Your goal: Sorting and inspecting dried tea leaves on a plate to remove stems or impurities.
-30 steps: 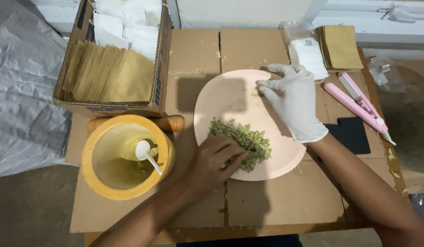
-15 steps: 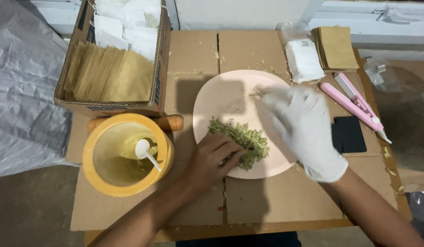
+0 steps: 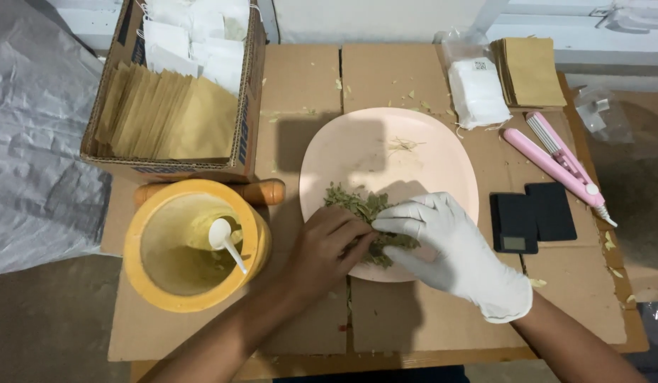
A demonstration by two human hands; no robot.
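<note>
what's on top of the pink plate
A pile of green dried leaves lies at the pink plate's near edge, with both hands on it. The bare left hand and gloved right hand cover part.

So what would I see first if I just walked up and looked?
Probably the pink plate in the middle, with a pile of dried green leaves on its near side. Both hands are on that pile: the bare left hand and the white-gloved right hand. To the left stands a big yellow bowl with a white spoon inside.
</note>
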